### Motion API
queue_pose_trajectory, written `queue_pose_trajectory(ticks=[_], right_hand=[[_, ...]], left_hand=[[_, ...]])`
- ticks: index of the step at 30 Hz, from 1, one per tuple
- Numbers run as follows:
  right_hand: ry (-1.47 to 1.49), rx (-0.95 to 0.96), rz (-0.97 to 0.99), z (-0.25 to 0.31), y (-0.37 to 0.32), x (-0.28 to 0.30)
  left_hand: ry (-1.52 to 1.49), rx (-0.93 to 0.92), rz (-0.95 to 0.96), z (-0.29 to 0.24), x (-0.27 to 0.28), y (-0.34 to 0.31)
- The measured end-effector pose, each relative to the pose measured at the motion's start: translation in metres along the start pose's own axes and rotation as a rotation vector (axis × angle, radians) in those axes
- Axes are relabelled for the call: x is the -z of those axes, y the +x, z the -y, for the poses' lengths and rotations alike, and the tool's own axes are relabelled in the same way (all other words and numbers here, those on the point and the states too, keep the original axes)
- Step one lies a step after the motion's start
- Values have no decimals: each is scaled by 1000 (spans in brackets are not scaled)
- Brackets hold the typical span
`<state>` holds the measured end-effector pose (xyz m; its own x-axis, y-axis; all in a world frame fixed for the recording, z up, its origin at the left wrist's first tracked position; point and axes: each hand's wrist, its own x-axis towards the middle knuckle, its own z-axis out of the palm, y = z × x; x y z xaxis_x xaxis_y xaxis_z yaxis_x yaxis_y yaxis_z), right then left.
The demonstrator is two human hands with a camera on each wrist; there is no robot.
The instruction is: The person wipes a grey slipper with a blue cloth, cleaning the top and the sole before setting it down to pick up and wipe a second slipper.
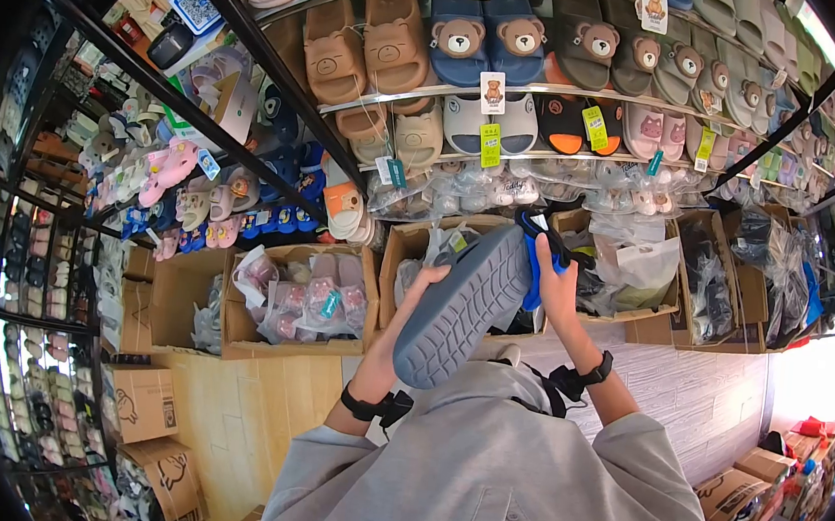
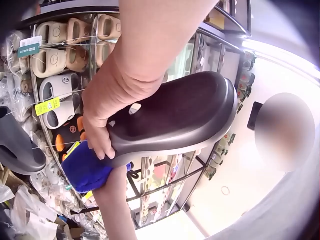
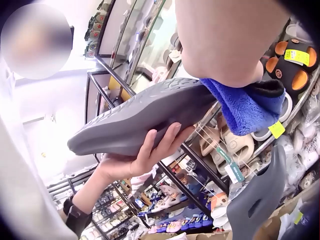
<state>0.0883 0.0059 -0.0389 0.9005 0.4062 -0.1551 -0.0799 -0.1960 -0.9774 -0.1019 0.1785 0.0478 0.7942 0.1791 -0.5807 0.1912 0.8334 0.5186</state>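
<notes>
My left hand (image 1: pixel 428 280) grips a dark grey slide sandal (image 1: pixel 458 310) by its side, with the treaded sole turned toward the head camera. In the right wrist view the fingers (image 3: pixel 162 142) of that hand curl over the sandal's edge. My right hand (image 1: pixel 557 292) holds a fuzzy blue cloth (image 3: pixel 242 107) with black trim against the other end of the sandal. The left wrist view shows the sandal's smooth dark footbed (image 2: pixel 175 107), with the blue cloth (image 2: pixel 85 167) beside my left fingertips. A second dark grey slide (image 3: pixel 257 200) stands lower, beyond my hands.
Curved shelves of slides with bear faces (image 1: pixel 514 39) rise in front. Below them, open cardboard boxes (image 1: pixel 204 285) hold bagged footwear (image 1: pixel 318 301). A black metal rack post (image 1: pixel 275 66) stands at the left. Cartons (image 1: pixel 731 497) sit on the floor at the right.
</notes>
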Motion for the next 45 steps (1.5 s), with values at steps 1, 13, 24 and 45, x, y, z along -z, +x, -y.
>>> queue_pose_trajectory(ticks=[1, 13, 24, 45], right_hand=[[-28, -15, -10, 6, -3, -3], [-441, 1082, -21, 73, -28, -8], [-364, 1360, 446, 99, -85, -26], [-237, 1071, 181, 14, -27, 1]], left_hand=[[-11, 4, 9, 0, 0, 0], [234, -257, 190, 18, 11, 8], [375, -356, 333, 49, 64, 57], [1, 16, 62, -2, -5, 4]])
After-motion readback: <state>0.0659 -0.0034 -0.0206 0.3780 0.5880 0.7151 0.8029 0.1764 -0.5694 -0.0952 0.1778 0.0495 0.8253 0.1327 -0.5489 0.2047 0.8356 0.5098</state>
